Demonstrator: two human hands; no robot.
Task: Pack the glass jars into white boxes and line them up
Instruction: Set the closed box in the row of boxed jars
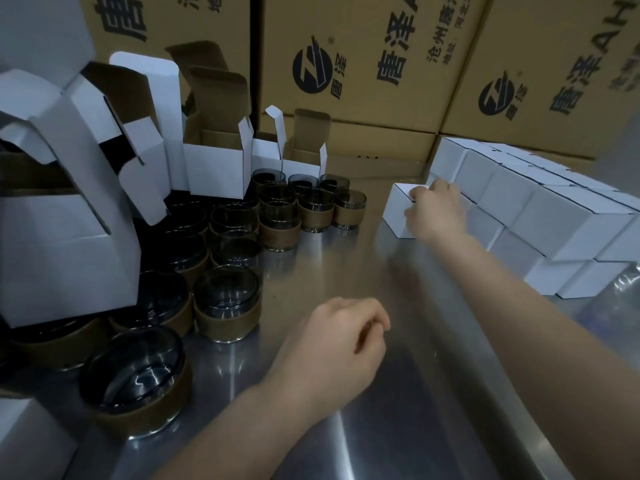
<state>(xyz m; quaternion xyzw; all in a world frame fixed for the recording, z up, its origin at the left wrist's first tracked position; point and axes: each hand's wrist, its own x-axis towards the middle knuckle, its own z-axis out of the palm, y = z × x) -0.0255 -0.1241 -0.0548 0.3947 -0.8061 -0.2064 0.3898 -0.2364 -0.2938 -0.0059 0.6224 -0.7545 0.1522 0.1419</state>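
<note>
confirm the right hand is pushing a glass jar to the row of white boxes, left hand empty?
No: head view shows the right hand gripping a closed white box, not a jar, at the row of white boxes; left hand empty.

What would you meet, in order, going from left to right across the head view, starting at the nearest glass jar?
The nearest glass jar → left hand, holding nothing → single white box → right hand, gripping that box → stacked closed white boxes.
</note>
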